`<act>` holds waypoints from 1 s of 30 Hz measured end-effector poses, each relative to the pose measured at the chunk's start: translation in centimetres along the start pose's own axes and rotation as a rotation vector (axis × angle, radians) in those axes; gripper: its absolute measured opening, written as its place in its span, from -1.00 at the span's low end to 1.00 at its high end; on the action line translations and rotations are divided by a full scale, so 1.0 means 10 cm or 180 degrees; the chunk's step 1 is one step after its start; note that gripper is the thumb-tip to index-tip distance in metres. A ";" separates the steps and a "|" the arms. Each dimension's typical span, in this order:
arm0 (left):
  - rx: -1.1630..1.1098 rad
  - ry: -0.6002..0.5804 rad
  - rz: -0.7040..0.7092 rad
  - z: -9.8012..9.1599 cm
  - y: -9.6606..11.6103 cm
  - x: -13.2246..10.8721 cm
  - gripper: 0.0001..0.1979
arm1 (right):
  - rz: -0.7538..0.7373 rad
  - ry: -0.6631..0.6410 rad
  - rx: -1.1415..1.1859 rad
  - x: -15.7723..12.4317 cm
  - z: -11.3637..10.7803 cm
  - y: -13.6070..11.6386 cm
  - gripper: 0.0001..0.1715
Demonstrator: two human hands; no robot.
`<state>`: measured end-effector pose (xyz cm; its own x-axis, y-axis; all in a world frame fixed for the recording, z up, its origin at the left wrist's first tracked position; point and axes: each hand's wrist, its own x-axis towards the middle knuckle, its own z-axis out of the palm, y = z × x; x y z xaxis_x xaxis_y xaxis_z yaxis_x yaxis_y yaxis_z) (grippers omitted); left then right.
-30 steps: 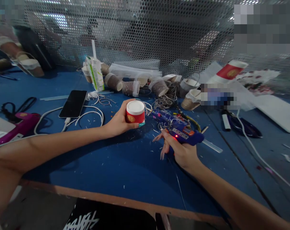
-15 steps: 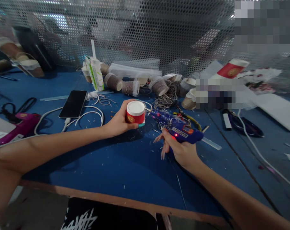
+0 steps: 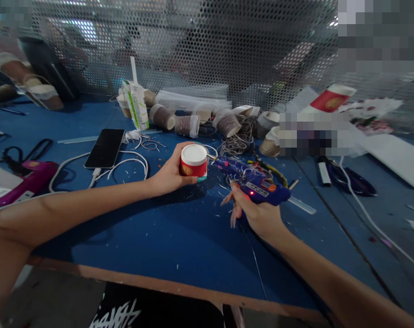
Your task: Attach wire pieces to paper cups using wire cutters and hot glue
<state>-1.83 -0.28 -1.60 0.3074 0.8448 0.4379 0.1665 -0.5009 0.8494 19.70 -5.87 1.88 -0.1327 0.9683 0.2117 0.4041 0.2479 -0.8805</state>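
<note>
My left hand (image 3: 169, 171) is closed around a small red and white paper cup (image 3: 194, 160) with a gold emblem on its side. The cup's white round face points up towards me, and a thin white loop shows at its right edge. In my right hand (image 3: 256, 209) is a blue hot glue gun (image 3: 258, 182) with a lit red light, strands of dried glue clinging to its body. Its nozzle points left and meets or nearly meets the cup's right side; I cannot tell if they touch. A clear glue stick (image 3: 302, 205) shows behind the gun.
Several spools of cord (image 3: 186, 126) lie along the perforated metal screen (image 3: 200, 45), beside a drink carton (image 3: 136, 105) with a straw. A phone (image 3: 105, 148) with a white cable lies left, near a magenta glue gun (image 3: 32, 180). Another red cup (image 3: 333, 98) stands tilted at right.
</note>
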 end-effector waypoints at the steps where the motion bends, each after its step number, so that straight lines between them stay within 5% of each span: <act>1: -0.0006 0.0001 -0.0005 0.00 0.00 0.00 -0.26 | 0.0000 -0.0019 -0.0011 0.00 0.00 0.00 -0.40; 30: -0.0434 0.0081 -0.0117 0.03 0.00 0.00 -0.29 | 0.0031 -0.0134 -0.0139 -0.02 -0.02 0.04 -0.47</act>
<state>-1.55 -0.33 -1.66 0.2793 0.8675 0.4117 0.0478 -0.4408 0.8963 20.08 -5.91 1.57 -0.1660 0.9687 0.1843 0.4447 0.2404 -0.8628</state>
